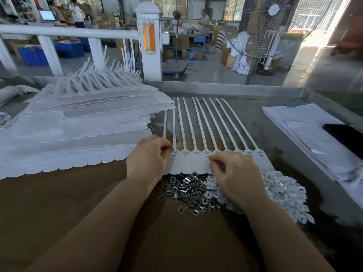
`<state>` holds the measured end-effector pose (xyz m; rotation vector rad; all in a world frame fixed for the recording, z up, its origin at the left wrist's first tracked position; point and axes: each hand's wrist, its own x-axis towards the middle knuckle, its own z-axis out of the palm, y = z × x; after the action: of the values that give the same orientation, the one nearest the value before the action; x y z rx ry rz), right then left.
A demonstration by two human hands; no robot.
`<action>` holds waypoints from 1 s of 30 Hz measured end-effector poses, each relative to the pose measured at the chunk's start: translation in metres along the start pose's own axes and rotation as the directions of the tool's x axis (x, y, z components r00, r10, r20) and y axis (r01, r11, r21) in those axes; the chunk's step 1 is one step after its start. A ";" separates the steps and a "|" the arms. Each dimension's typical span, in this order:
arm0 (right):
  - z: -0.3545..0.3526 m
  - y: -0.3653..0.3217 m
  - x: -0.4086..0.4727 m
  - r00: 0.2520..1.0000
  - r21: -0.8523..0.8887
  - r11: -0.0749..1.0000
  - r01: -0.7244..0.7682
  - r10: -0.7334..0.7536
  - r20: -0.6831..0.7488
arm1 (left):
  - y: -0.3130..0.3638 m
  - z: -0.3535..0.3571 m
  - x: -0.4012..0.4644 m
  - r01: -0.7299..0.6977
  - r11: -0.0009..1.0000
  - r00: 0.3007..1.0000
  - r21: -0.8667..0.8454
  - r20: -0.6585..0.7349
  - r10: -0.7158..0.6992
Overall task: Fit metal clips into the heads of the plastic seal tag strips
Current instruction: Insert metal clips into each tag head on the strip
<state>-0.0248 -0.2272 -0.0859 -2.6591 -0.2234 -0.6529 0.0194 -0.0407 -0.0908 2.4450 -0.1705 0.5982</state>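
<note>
Seal strip comb (196,161) lying flat, heads facing worker for slot access. Left hand (147,158) pinching comb's left end head, steadying it. Right hand (233,173) curling fingertips onto mid heads; clip in pinch — cannot tell. Shiny stamped clip pile (188,191) sitting just below comb. Translucent stacked combs (78,134) waiting left of it.

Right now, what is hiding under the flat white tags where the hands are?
Shiny metal clips poke out from under the near edge of the tag strip sheet, with small white pieces beside them. Both hands, left hand and right hand, cover much of the sheet, so what lies beneath its middle stays unseen.
</note>
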 end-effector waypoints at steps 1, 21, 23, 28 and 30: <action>0.000 0.000 0.000 1.000 -0.002 1.000 0.001 -0.001 0.000 | 0.001 0.001 0.000 -0.013 1.000 1.000 0.004 -0.001 0.013; 0.000 0.000 -0.001 1.000 -0.004 1.000 -0.008 0.008 0.021 | 0.004 0.003 -0.003 -0.110 0.982 0.993 0.155 0.066 0.101; 0.000 0.000 -0.001 1.000 0.001 1.000 -0.009 0.009 0.010 | 0.005 0.002 -0.005 -0.129 0.977 0.990 0.171 0.074 0.118; -0.001 0.000 -0.001 1.000 0.004 1.000 -0.003 0.003 0.013 | 0.005 -0.002 -0.010 -0.211 0.930 0.974 0.302 0.139 0.176; -0.001 0.000 -0.001 1.000 -0.002 1.000 0.000 0.000 0.014 | 0.006 -0.002 -0.013 -0.228 0.919 0.971 0.322 0.148 0.189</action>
<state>-0.0264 -0.2280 -0.0857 -2.6669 -0.2262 -0.6344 0.0058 -0.0444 -0.0921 2.8200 -0.4116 0.6212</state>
